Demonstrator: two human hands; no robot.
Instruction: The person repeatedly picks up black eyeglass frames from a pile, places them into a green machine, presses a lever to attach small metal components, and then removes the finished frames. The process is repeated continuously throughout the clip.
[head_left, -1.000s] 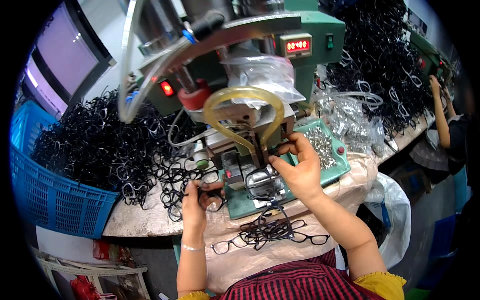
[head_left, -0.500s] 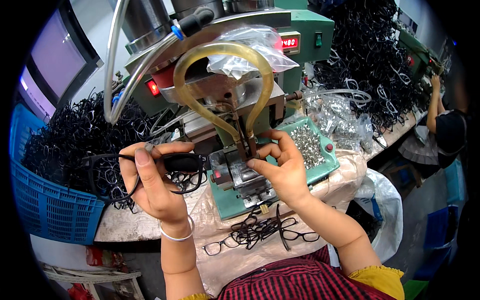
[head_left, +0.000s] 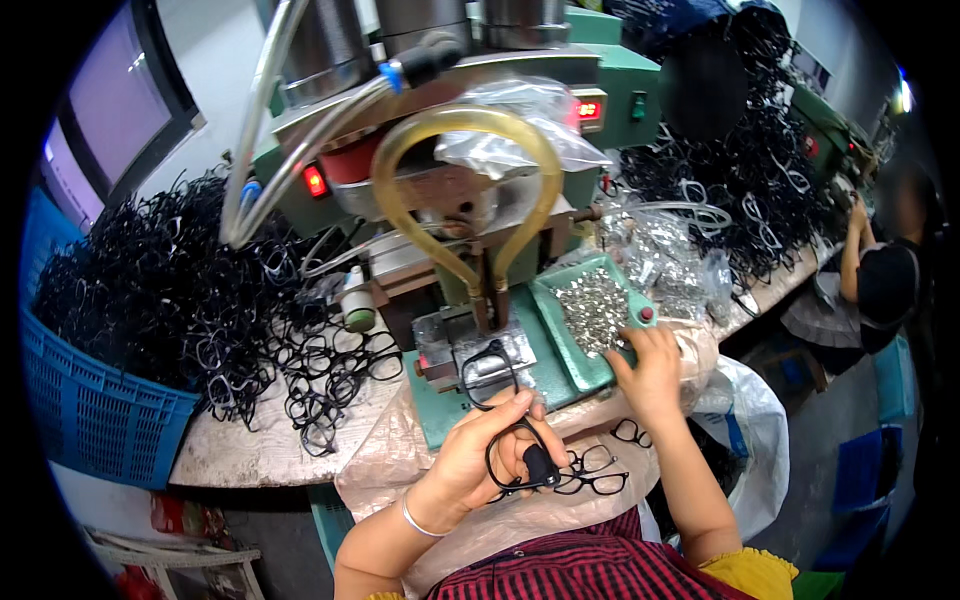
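My left hand is closed on a black eyeglass frame, turned on end in front of the machine's metal fixture. One rim rises past my fingertips and overlaps the fixture in view; the other hangs beside my fingers. Something black shows inside that lower rim, and I cannot make out what it is. At the right edge of a green tray is my right hand, thumb and forefinger apart. Its fingertips are by the small silvery metal pieces. Whether they touch any is unclear.
The green machine stands ahead, with a looped yellowish hose. Heaped black frames fill the left side above a blue crate. More frames lie at the near edge. Another person works at far right.
My left hand has come right and down with the eyeglass frame, turning it on end. My right hand has left the machine's fixture for the tray. The view has shifted slightly.
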